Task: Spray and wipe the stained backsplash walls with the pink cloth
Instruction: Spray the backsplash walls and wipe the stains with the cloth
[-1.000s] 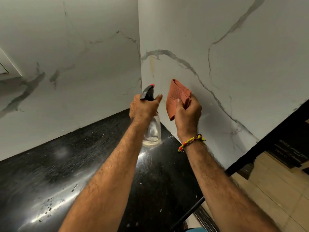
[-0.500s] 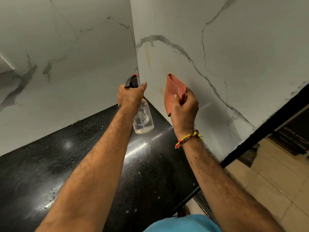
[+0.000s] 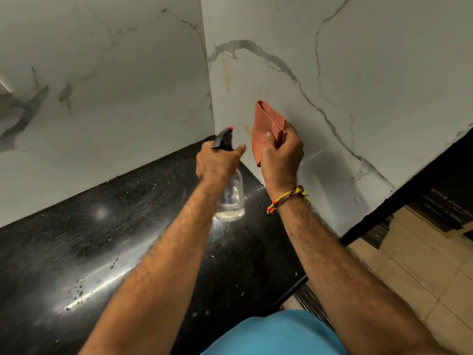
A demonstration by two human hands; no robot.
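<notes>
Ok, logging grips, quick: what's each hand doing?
Left hand: grips the spray bottle.
Right hand: pinches the folded pink cloth.

Spray bottle [image 3: 230, 196] and folded pink cloth [image 3: 266, 129], perhaps touching stained backsplash [image 3: 256, 80].

Pink waffle-textured cloth [image 3: 266, 126] — white backsplash walls [image 3: 358, 73] grey-veined, yellow-stained — glossy black speckled countertop [image 3: 128, 226].

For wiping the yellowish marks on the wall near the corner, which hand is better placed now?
The right hand, probably. It holds the pink cloth raised just beside the yellowish marks on the right wall. The left hand is occupied gripping the spray bottle.
</notes>
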